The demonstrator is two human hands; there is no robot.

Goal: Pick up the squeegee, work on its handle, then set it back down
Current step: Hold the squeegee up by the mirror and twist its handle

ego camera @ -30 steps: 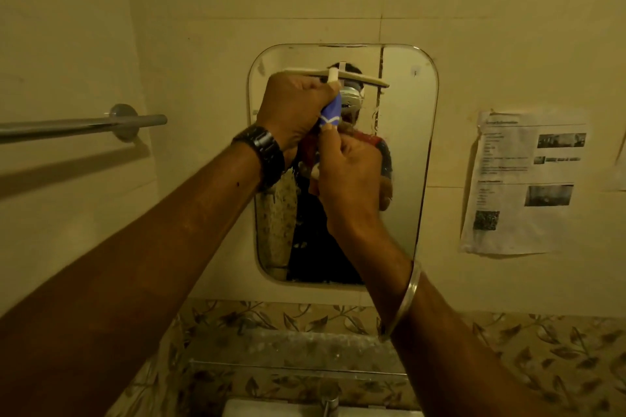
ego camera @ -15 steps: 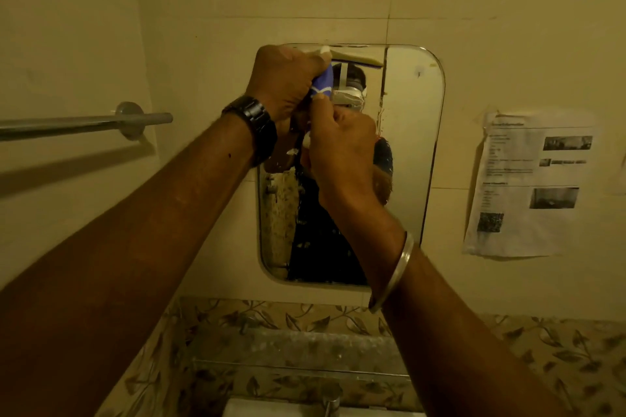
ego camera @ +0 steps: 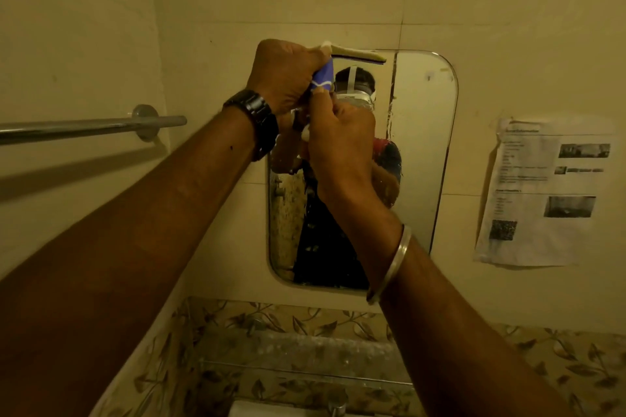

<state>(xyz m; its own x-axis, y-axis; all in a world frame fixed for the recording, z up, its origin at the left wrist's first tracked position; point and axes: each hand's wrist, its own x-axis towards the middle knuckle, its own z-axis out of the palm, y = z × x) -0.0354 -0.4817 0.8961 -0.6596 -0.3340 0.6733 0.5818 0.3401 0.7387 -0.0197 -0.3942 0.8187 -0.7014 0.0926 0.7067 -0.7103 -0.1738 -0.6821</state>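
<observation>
Up near the centre top of the frame, the left hand (ego camera: pixel 284 74) is wrapped tight round the squeegee (ego camera: pixel 338 64), whose blade juts right across the mirror (ego camera: pixel 420 145) top edge. Just below, the right hand (ego camera: pixel 338 139) pinches the handle's (ego camera: pixel 321 79) lower end with closed fingers.
</observation>
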